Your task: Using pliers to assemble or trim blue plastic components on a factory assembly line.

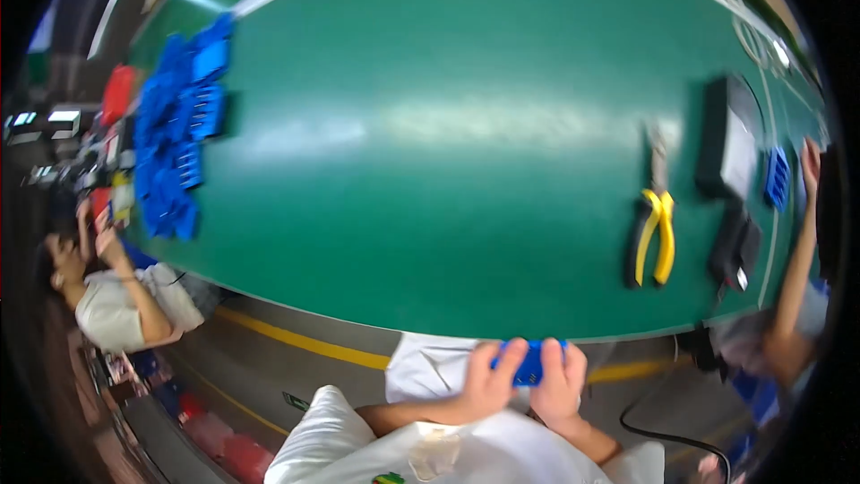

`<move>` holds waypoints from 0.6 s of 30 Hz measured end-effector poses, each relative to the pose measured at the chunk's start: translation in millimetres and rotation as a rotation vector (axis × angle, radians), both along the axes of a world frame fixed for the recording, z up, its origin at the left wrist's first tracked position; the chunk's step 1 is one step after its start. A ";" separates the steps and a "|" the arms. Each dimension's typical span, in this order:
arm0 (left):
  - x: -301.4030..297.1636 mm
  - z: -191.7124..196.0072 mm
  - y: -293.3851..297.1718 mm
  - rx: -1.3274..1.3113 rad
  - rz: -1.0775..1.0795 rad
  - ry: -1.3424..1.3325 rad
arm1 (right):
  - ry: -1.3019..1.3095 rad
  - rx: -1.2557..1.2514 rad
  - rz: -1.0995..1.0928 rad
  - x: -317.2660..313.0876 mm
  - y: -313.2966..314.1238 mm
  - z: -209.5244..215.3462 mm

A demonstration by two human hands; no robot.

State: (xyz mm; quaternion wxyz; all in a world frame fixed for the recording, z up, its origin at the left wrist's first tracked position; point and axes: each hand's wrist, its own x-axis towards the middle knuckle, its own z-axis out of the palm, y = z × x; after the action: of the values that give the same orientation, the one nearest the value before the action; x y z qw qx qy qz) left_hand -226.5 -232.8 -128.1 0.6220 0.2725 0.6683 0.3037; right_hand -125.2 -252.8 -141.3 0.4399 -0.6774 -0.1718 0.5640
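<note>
Both of my hands hold one small blue plastic part [530,365] close to my body, just below the near edge of the green table [448,143]. My left hand [488,384] grips its left side with the thumb on top. My right hand [560,384] grips its right side. Much of the blue part is hidden by my fingers.
A pile of blue plastic parts [179,134] lies at the table's left end. Yellow-handled pliers [656,229] lie at the right, next to black box-shaped devices [727,148] and a small blue part [778,177]. One person sits at the left [125,291]; another person's arm [797,251] reaches in at the right.
</note>
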 end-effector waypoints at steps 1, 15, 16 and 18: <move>1.8 -3.7 5.1 -0.075 -0.011 -0.164 | -0.233 0.030 -0.120 -4.4 -15.1 -16.8; -141.1 56.7 60.2 0.527 -0.617 0.022 | 0.140 0.589 0.648 15.8 33.6 19.5; -165.6 76.5 71.3 0.422 -0.484 0.128 | 0.101 0.653 0.609 16.7 34.7 22.4; -227.7 79.4 104.2 0.692 -0.187 0.509 | 0.012 0.758 0.496 21.1 40.7 27.4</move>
State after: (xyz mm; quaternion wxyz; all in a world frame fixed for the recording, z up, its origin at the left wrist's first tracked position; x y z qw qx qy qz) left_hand -454.2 -128.7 -48.7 0.3346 0.5902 0.6316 0.3751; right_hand -104.1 -212.1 -113.9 0.5096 -0.4034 -0.5207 0.5536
